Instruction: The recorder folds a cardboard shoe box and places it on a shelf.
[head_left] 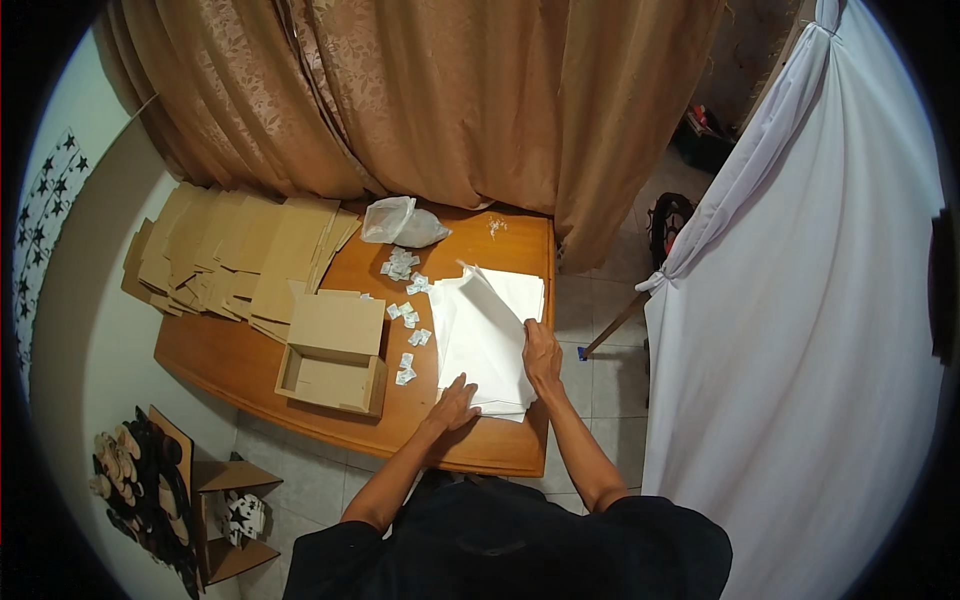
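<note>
A stack of white paper sheets (480, 345) lies on the right part of the wooden table. My right hand (542, 355) pinches the right edge of a top sheet (492, 303), whose far part is lifted and curls over. Flat on the near left corner of the stack rests my left hand (457, 402), fingers spread. Left of the paper, several small white packets (404, 374) lie in little groups, with a larger heap of packets (400, 264) farther back. An open brown cardboard box (333, 385) stands left of them, its lid raised at the back.
Flat cardboard pieces (225, 250) are piled at the table's far left. A translucent plastic bag (405, 222) sits at the back, beside small white scraps (496, 228). Brown curtains (430, 100) hang behind the wooden table (220, 355); a white cloth (780, 300) hangs at right. A shoe rack (205, 500) stands lower left.
</note>
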Demonstrator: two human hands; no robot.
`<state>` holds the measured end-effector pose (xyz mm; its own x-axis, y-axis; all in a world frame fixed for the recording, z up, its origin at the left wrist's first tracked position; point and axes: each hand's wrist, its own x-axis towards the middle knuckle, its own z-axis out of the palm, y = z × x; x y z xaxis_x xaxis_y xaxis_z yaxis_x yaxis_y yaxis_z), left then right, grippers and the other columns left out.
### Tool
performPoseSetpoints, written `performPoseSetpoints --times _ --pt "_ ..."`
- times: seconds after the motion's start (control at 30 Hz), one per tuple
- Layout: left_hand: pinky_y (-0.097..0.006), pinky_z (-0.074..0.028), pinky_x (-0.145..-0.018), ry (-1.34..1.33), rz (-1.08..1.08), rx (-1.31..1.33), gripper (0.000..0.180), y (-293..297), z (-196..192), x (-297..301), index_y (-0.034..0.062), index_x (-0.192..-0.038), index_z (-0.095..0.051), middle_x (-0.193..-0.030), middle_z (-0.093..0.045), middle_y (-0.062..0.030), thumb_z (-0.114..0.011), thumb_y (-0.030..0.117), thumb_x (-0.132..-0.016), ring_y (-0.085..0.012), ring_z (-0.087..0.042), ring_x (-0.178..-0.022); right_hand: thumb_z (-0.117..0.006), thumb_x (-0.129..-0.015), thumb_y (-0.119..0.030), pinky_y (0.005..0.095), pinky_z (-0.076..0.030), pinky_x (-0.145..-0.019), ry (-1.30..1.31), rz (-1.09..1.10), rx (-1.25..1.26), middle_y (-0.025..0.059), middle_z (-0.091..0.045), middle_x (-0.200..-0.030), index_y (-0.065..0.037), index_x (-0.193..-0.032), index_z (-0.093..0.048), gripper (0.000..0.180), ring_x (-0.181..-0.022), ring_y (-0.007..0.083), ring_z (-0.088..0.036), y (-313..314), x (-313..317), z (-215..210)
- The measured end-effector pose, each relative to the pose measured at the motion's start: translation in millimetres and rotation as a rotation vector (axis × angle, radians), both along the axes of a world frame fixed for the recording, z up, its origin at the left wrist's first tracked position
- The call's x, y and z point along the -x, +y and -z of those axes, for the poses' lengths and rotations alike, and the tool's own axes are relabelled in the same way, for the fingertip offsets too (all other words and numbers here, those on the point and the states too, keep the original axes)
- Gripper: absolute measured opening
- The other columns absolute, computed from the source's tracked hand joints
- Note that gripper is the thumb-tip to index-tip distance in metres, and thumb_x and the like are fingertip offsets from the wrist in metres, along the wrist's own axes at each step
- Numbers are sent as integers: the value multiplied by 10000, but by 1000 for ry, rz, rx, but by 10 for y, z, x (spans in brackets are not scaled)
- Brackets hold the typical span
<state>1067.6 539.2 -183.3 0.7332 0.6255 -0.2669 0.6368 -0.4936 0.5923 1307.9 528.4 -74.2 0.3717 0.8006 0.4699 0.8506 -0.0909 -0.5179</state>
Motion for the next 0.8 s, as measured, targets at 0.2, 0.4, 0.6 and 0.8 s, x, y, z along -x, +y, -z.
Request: performPoseSetpoints --times 0.2,0.4,0.6,0.8 --pt "-458 -415 -1079 -326 -360 -61 486 145 -506 82 19 -1313 -565 -1380 -512 -265 -660 325 -948 -414 -496 -1281 -621 -909 3 435 -532 -691 50 -140 -113 200 -677 -897 -12 -1022 -662 121 -806 384 -674 3 36 -667" --pt "-433 -498 -922 -515 -621 -95 356 617 -908 291 3 -1171 -637 -1147 -648 -201 -662 278 -946 -347 -621 -1059 -618 -926 -15 432 -542 -738 228 -99 -22 219 -699 -922 -12 -1051 -657 131 -866 408 -689 59 81 -663" --pt "-435 -494 -939 -379 -420 -48 460 394 -560 26 -19 -1226 -607 -1187 -626 -238 -697 312 -920 -341 -609 -1101 -654 -919 -98 462 -528 -796 494 221 -7 250 -699 -924 -12 -1073 -610 182 -911 434 -691 -34 -102 610" --pt "-569 -449 -998 52 -285 -108 689 -2 -65 -47 10 -1326 -519 -1352 -449 -248 -716 468 -852 -512 -458 -1194 -661 -904 -120 472 -518 -790 612 307 292 231 -692 -934 -7 -997 -620 152 -897 415 -678 -261 37 789"
